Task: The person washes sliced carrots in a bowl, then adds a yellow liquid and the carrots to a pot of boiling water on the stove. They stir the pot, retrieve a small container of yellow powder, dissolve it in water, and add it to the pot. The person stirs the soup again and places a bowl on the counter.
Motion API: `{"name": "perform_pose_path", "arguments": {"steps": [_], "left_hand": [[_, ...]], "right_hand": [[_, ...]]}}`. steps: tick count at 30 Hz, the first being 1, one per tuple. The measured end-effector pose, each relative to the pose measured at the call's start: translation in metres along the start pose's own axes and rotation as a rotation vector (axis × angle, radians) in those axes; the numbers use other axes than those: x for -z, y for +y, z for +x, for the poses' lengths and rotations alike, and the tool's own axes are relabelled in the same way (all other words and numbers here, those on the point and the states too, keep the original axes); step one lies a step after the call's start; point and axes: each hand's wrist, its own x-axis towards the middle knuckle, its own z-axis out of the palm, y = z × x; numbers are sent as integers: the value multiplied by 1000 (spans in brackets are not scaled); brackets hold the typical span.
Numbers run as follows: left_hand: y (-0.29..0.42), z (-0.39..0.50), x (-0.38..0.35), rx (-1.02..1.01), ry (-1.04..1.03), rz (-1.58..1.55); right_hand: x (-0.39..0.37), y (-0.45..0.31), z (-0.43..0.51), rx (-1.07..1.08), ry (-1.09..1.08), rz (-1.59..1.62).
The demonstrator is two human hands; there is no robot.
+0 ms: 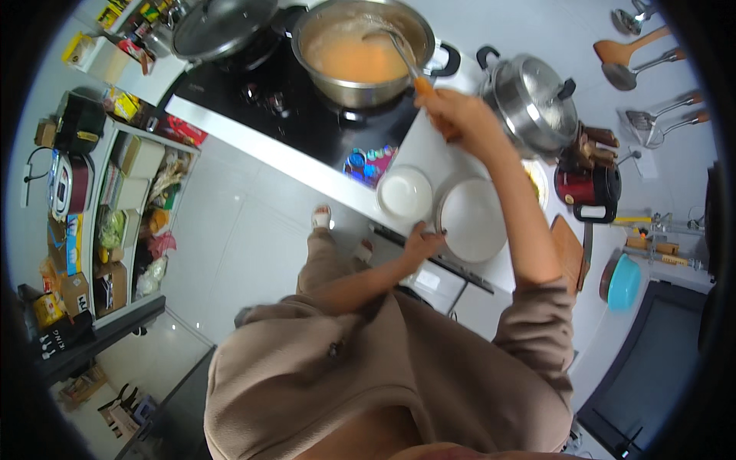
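My right hand (460, 118) is closed round the orange-brown handle of a ladle (407, 54). The ladle's metal end dips into a wide stainless steel pot (351, 92) of cloudy orange liquid on the black cooktop (253, 115). At the counter's front edge, my left hand (424, 247) has its thumb and a finger spread apart. One fingertip appears to touch the rim of a large white round dish (474, 221). A smaller white bowl (405, 194) sits just beyond that hand, to the left of the dish.
A lidded black pan (227, 34) occupies the cooktop's left side. Right of my forearm stand a lidded steel pot (532, 103), a knife block (592, 146), a red and black kettle (589, 190) and a wooden cutting board (566, 247). Utensils (627, 57) hang on the wall.
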Motion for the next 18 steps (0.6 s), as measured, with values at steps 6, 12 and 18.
{"name": "perform_pose_path", "arguments": {"steps": [6, 12, 18], "left_hand": [[27, -16, 62, -56, 250, -534], [50, -1, 62, -5, 333, -398], [70, -44, 85, -84, 147, -487]], "right_hand": [[4, 33, 11, 102, 13, -31], [4, 30, 16, -50, 41, 270], [-16, 25, 0, -251, 100, 494]]}}
